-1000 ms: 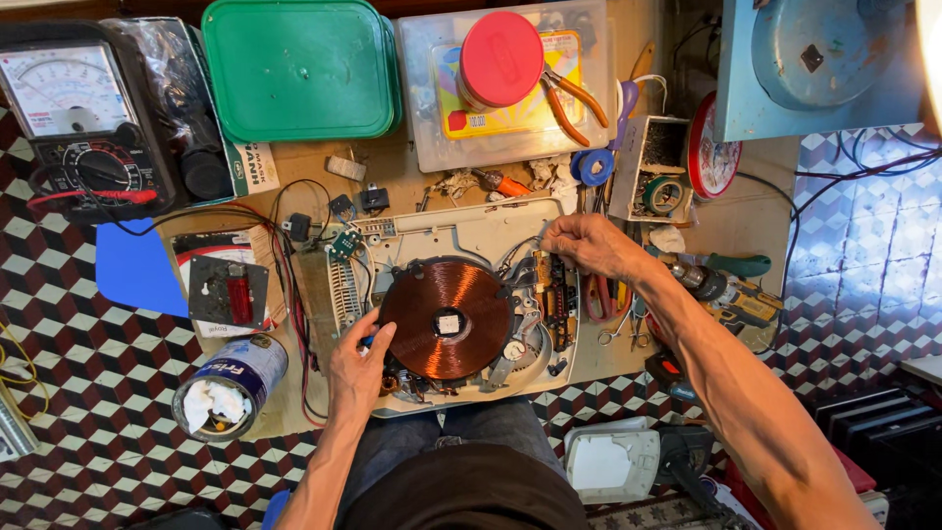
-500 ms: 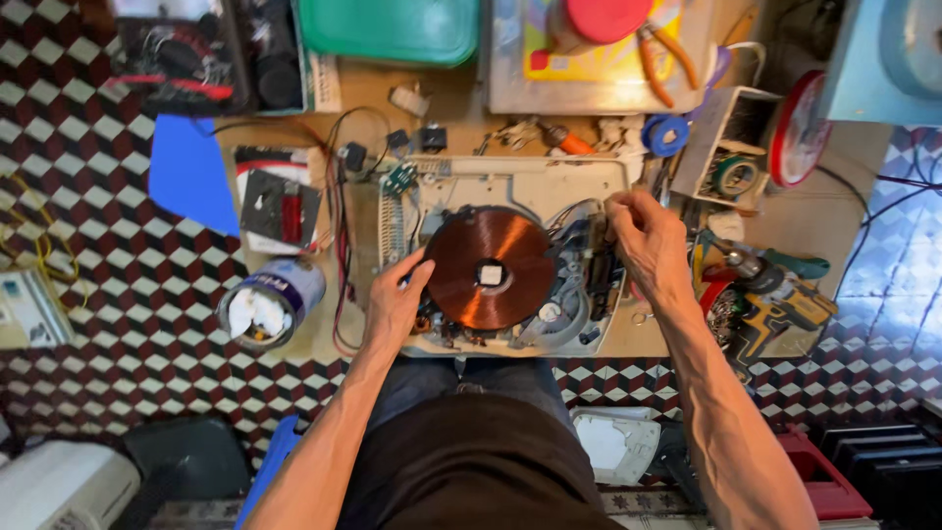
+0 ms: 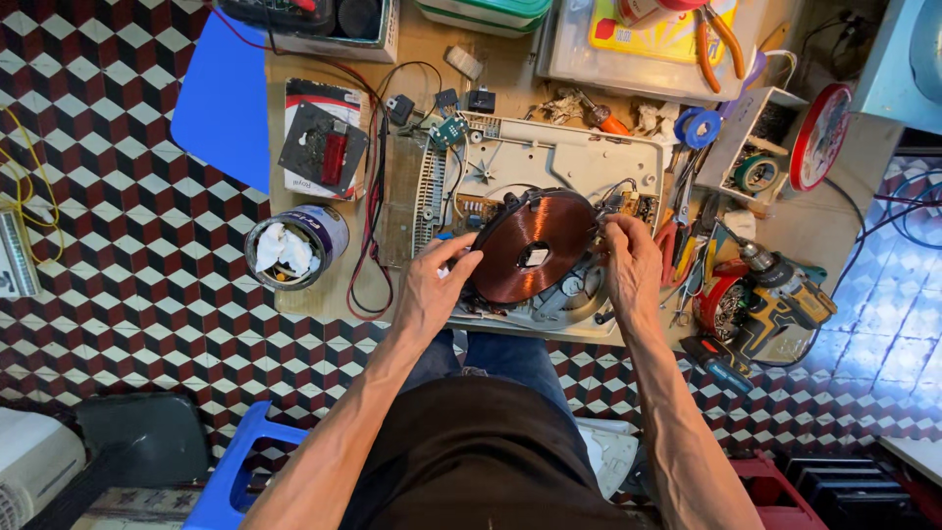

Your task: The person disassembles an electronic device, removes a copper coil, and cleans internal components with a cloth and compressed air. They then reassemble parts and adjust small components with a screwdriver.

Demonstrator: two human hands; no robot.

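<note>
Two bare hands work over a low wooden surface (image 3: 324,299) set on a checkered tile floor (image 3: 128,294). At the far left of the surface lies a blue sheet (image 3: 224,93), and beside it a small black meter on a booklet (image 3: 322,147); nearer the person stands an open tin can (image 3: 294,245) stuffed with white rag. The left hand (image 3: 432,290) has its fingers curled, pinching the left rim of a copper coil disc (image 3: 535,245), which is tilted up off the opened white appliance housing (image 3: 559,167) beneath it. The right hand (image 3: 633,265) pinches the disc's right edge by the wiring there, fingertips pressed together. Just right of that hand lie red-handled pliers (image 3: 672,250), and farther right a yellow cordless drill (image 3: 780,304) lies on its side.
</note>
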